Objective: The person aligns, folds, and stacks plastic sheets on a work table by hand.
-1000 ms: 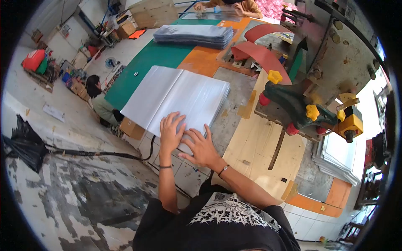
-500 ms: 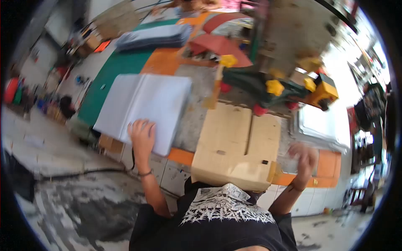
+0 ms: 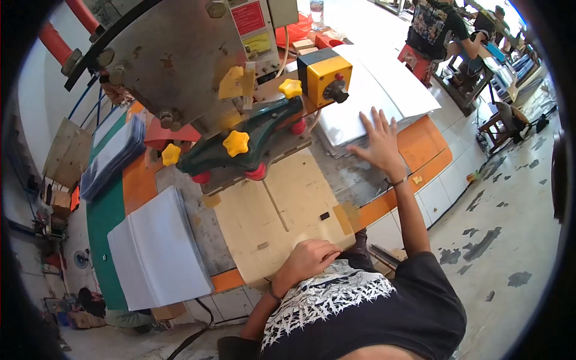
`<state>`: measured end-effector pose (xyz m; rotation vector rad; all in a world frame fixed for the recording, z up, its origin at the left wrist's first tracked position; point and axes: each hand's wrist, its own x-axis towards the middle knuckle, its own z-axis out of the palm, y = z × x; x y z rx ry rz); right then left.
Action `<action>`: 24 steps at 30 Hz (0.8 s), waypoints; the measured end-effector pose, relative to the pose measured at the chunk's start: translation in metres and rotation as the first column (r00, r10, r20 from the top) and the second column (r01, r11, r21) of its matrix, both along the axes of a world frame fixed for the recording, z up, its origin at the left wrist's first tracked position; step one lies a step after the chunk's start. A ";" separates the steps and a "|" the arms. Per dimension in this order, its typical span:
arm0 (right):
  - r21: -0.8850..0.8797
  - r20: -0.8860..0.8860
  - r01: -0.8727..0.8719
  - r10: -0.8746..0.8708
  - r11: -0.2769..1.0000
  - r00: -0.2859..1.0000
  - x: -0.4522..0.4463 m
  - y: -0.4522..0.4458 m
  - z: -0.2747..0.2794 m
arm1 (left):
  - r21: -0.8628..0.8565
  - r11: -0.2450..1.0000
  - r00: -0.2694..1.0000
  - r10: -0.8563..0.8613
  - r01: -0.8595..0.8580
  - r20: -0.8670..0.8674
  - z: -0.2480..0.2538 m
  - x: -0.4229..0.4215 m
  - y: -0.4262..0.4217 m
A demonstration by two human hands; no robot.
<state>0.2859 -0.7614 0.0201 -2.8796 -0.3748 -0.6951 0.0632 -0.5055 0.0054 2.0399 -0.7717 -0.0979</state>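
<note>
My right hand (image 3: 381,144), fingers spread, reaches over a stack of clear plastic sheets (image 3: 336,126) to the right of the press; its fingertips are at the sheets. My left hand (image 3: 309,259) rests with its fingers curled together at the front edge of a tan board (image 3: 264,213), close to my shirt. Nothing shows in it. The board has a slot and a small black piece (image 3: 324,216) on it. Above the board's back edge stands the press head, with a dark green bracket (image 3: 210,150) and yellow star knobs (image 3: 236,144).
A pile of whitish sheets (image 3: 159,249) lies left of the board on the green and orange table. Further back is another sheet bundle (image 3: 114,156). A yellow control box (image 3: 327,75) with a black knob juts out beside the press. Another person (image 3: 438,30) sits at the far right.
The view has swung to the right. My left hand has left the sheets on the left and come to the board's front edge. My right hand has moved forward onto the right stack.
</note>
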 end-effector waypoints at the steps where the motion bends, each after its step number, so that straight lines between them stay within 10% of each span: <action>1: -0.009 0.012 -0.010 0.010 1.000 1.000 -0.015 0.001 0.006 | 0.001 1.000 0.998 -0.003 0.003 -0.065 0.006 0.003 -0.002; 7: 0.211 0.006 -0.055 0.055 0.976 0.998 -0.059 -0.033 -0.011 | -0.066 0.995 0.933 0.050 -0.079 -0.357 0.007 0.035 -0.021; 13: 0.321 -0.248 -0.005 0.090 0.947 0.965 -0.134 -0.049 0.018 | -0.417 0.822 0.549 -0.157 -0.389 -0.821 -0.014 0.050 -0.047; 18: 0.625 -0.473 -0.072 0.451 0.777 0.757 -0.188 -0.044 0.025 | -0.502 0.555 0.514 -0.150 -0.663 -0.845 -0.021 0.046 -0.053; 24: 0.474 -0.522 -0.242 0.492 0.846 0.697 -0.210 -0.004 0.011 | -0.401 0.502 0.463 -0.002 -0.766 -0.886 -0.024 0.035 -0.041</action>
